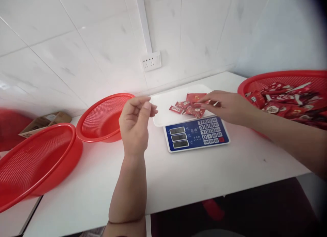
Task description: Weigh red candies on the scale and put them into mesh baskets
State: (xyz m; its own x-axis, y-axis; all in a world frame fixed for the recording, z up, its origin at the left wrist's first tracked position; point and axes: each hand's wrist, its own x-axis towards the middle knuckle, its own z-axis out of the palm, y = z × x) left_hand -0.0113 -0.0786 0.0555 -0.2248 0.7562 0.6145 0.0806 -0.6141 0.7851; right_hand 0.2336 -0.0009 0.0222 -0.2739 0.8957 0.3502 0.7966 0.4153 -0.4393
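Note:
My left hand is raised beside the left end of a white scale pan. Its fingers are loosely curled, the thumb stands near them, and I see nothing held. Over the pan, my right hand reaches in from the right, thumb and fingertips close together on a small red snack packet in a little heap. The fingertips partly cover the heap. More red packets lie at its left side. Below the pan is the blue keypad panel of the digital scale, with three small displays.
A red plastic basket full of similar packets stands at the right, behind my right forearm. Two red baskets, one nearer and one farther, stand at the left. Behind them is a cardboard box. A wall socket is above the white table.

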